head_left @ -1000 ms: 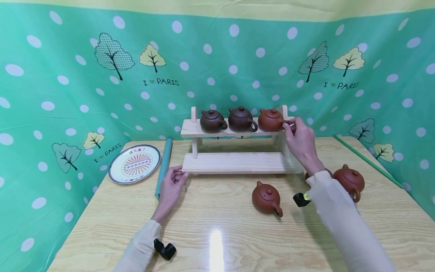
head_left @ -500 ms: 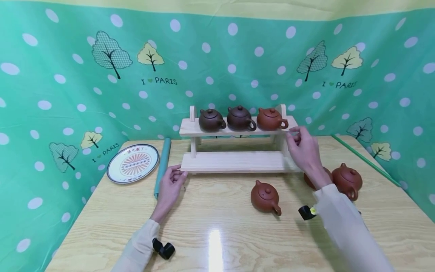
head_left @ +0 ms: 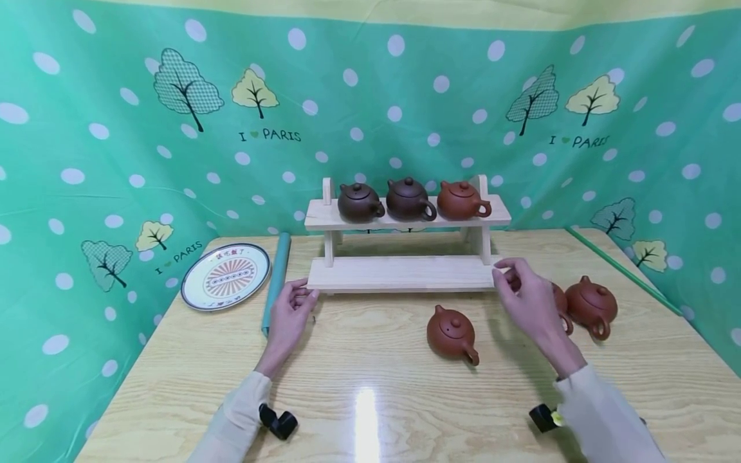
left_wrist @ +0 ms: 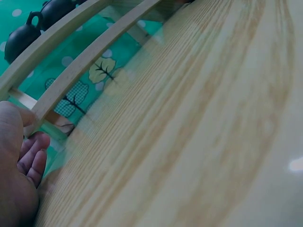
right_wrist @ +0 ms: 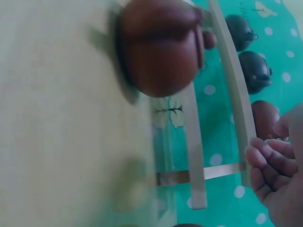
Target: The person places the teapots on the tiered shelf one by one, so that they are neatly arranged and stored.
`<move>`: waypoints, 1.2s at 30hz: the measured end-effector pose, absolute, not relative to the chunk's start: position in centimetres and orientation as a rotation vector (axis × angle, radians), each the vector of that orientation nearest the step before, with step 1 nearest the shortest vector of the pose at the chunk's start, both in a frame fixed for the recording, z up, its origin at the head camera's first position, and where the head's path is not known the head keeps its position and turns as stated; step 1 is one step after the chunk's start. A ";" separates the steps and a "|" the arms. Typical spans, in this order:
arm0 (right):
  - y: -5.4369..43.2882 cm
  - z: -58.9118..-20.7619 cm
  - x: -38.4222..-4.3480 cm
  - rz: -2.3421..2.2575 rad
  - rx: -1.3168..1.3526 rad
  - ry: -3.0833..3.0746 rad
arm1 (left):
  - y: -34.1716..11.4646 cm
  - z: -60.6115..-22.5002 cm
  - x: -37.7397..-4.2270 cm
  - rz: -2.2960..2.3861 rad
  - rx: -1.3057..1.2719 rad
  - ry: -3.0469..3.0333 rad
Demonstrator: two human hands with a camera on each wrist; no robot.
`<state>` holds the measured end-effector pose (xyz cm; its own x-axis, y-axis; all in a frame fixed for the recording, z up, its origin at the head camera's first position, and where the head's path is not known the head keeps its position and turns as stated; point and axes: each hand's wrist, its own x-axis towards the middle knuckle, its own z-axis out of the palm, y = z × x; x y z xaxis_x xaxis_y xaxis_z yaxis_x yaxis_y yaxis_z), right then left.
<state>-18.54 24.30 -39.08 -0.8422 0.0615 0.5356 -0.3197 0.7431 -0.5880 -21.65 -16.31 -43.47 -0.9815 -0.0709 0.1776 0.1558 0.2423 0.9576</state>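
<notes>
A two-tier wooden display rack (head_left: pixel 399 273) stands at the back of the table. On its upper shelf sit two dark brown teapots (head_left: pixel 359 204) and one reddish-brown teapot (head_left: pixel 461 202). My left hand (head_left: pixel 291 319) pinches the lower shelf's left corner; in the left wrist view the thumb lies over the wooden edge. At the lower shelf's right end is my right hand (head_left: pixel 531 302), fingers loosely bent, with nothing visibly held. The right wrist view shows this hand (right_wrist: pixel 284 165) beside the upper shelf. Another reddish teapot (head_left: pixel 451 334) stands on the table before the rack.
Two reddish teapots (head_left: pixel 592 305) stand close together on the right, one partly hidden by my right hand. On the left are a patterned plate (head_left: pixel 226 276) and a teal roll (head_left: pixel 276 283). A green rod (head_left: pixel 625 273) lies along the right edge; a polka-dot cloth (head_left: pixel 399 83) hangs behind.
My right hand has let go of the reddish teapot's handle on the upper shelf and moved down to the lower shelf's right end. The left hand has stayed at its corner.
</notes>
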 end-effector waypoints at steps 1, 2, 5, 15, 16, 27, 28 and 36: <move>24.2 -39.3 -18.1 0.945 0.205 -2.405 | -16.3 -43.3 -21.6 -1.827 -0.086 -2.324; 24.2 -39.5 -17.8 0.945 0.211 -2.408 | -16.3 -43.3 -21.5 -1.829 -0.090 -2.324; 24.1 -40.1 -16.7 0.946 0.234 -2.411 | -16.3 -43.3 -21.5 -1.835 -0.081 -2.325; 23.7 -41.8 -13.6 1.023 0.291 -2.439 | -17.0 -46.1 -23.1 -1.835 -0.048 -2.315; 23.6 -41.9 -13.3 1.032 0.294 -2.448 | -17.1 -46.7 -23.4 -1.838 -0.049 -2.308; 23.0 -43.0 -10.9 1.108 0.317 -2.538 | -17.1 -47.0 -23.5 -1.824 -0.089 -2.268; 23.0 -43.1 -10.7 1.118 0.322 -2.540 | -17.1 -47.0 -23.5 -1.824 -0.087 -2.265; 22.3 -44.1 -9.9 1.195 0.352 -2.544 | -17.0 -46.8 -23.5 -1.817 -0.075 -2.277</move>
